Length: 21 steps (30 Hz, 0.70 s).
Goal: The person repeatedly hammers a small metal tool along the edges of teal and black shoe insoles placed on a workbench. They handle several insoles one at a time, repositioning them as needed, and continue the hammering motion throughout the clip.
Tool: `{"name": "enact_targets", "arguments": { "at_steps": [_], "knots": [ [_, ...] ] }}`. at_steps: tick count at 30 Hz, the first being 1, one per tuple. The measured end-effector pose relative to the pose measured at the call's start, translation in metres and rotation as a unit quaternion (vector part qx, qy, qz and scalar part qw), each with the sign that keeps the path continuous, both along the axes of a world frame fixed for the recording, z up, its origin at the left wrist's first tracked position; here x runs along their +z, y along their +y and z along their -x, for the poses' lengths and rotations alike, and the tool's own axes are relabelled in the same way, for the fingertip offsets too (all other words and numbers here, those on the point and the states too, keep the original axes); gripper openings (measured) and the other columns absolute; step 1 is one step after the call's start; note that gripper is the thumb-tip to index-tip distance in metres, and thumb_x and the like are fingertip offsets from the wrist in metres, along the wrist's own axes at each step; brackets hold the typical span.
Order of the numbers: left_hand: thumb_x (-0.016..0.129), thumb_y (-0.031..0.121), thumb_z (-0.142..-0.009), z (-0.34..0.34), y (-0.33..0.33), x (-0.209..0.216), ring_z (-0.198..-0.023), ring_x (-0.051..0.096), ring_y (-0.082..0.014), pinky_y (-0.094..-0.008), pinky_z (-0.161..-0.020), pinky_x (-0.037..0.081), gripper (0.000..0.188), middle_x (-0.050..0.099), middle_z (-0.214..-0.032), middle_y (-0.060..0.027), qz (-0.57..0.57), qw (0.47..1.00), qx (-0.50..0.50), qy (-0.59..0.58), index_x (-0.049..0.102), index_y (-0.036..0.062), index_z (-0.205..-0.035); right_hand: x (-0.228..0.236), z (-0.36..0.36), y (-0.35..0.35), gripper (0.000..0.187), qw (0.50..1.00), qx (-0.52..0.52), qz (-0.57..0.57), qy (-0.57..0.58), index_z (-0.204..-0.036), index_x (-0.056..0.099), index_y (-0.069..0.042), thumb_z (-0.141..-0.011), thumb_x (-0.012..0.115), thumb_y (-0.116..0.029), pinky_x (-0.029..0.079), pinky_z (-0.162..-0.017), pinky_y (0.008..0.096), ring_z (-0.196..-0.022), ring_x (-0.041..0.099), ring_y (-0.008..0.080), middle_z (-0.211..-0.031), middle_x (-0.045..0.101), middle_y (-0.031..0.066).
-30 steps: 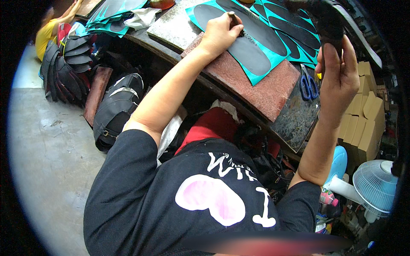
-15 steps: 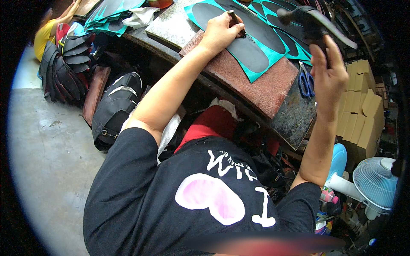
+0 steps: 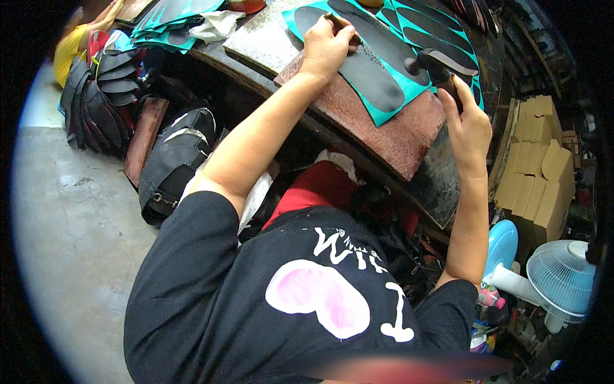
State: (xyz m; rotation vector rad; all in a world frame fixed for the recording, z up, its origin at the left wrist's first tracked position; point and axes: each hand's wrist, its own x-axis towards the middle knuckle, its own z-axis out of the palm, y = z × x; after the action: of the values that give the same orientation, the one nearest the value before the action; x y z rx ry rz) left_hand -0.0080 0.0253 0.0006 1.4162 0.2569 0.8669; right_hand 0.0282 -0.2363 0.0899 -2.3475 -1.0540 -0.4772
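Tan cartons [image 3: 534,163] stacked right, right hand [image 3: 470,131] gripping hammer [image 3: 441,64], perhaps

Head-worn fisheye, steeply downward, close above workbench [image 3: 409,137]

Sheet [image 3: 384,83] lies on slab [image 3: 390,131], slab on bench [image 3: 448,185]. Left hand [image 3: 327,48] rests on the sheet's far-left part; right hand [image 3: 467,128] at the slab's right edge. Fan [image 3: 559,278] on the floor, lower right; stacked soles [image 3: 96,96] far left.
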Motion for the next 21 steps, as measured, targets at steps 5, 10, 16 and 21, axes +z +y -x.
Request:
{"name": "enact_targets", "arguments": {
  "at_steps": [5, 10, 16, 21],
  "knots": [
    [0.069, 0.015, -0.082, -0.001, 0.003, -0.007, -0.071, 0.07, -0.0191, -0.0318, -0.067, 0.055, 0.015, 0.07, -0.076, -0.0104, -0.133, 0.989, 0.028, 0.063, 0.065, 0.0018, -0.087, 0.012, -0.001, 0.007, 0.04, 0.999, 0.01, -0.046, -0.013, -0.121, 0.063, -0.014, -0.091, 0.063, -0.041, 0.053, -0.069, 0.0369, -0.085, 0.069, 0.0332, -0.095, 0.07, 0.016],
    [0.067, 0.013, -0.089, 0.005, 0.004, 0.001, -0.075, 0.068, -0.0133, -0.0274, -0.067, 0.057, 0.016, 0.07, -0.083, -0.0087, -0.224, 0.968, 0.01, 0.111, 0.063, -0.001, -0.095, 0.057, 0.012, 0.001, 0.038, 0.988, 0.06, -0.14, -0.016, -0.122, 0.064, -0.007, -0.09, 0.07, -0.026, 0.053, -0.066, 0.0274, -0.077, 0.068, 0.0124, -0.091, 0.072, 0.0094],
    [0.068, 0.016, -0.085, 0.014, -0.016, 0.013, -0.077, 0.069, -0.0308, -0.0356, -0.069, 0.055, 0.016, 0.068, -0.082, -0.0188, -0.401, 0.913, 0.066, 0.043, 0.063, 0.0039, -0.093, 0.054, 0.025, 0.023, 0.034, 0.967, 0.105, -0.223, -0.063, -0.12, 0.061, -0.009, -0.091, 0.068, -0.023, 0.05, -0.056, 0.0293, -0.069, 0.064, 0.0166, -0.087, 0.07, 0.01],
    [0.064, 0.011, -0.086, 0.008, -0.018, 0.013, -0.072, 0.067, -0.0262, -0.0349, -0.066, 0.054, 0.015, 0.066, -0.077, -0.0165, -0.223, 0.974, 0.019, 0.024, 0.058, 0.0012, -0.096, -0.004, 0.006, 0.016, 0.034, 0.999, -0.021, 0.023, 0.029, -0.117, 0.06, -0.016, -0.09, 0.064, -0.037, 0.052, -0.063, 0.0439, -0.079, 0.066, 0.039, -0.092, 0.068, 0.0185]
  ]
}}
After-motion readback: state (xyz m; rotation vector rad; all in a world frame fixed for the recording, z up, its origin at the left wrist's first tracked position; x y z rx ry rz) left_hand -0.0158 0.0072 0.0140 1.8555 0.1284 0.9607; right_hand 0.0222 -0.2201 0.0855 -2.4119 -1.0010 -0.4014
